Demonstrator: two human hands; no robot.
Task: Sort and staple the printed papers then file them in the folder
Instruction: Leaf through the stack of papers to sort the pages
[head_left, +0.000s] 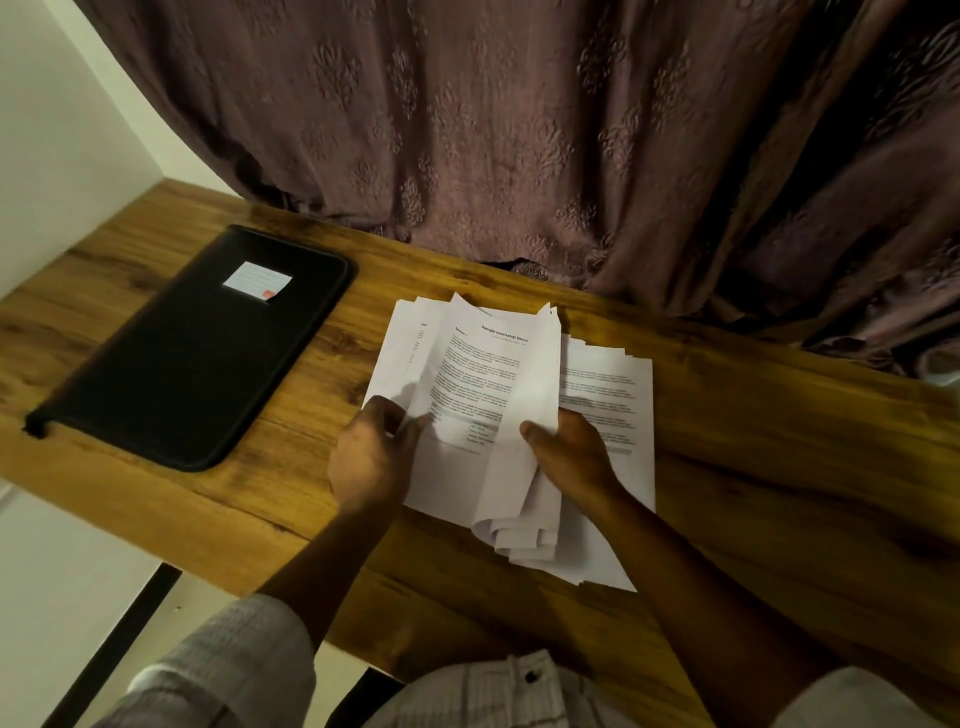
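Note:
A sheaf of printed white papers (467, 374) is lifted over the wooden table (753, 405) in the middle of the view. My left hand (371, 457) pinches the near left edge of its sheets. My right hand (571, 452) grips a bunch of sheets (535, 395) curled back toward me, thumb on top. More printed pages (608, 384) lie flat on the table under my right hand. A closed black zip folder (192, 353) with a small white label (257, 280) lies to the left, apart from the papers. No stapler is in view.
A brown patterned curtain (519, 130) hangs along the table's far edge and drapes onto it at the right. A white wall (57, 130) stands at the left. The table's near edge runs diagonally below my forearms.

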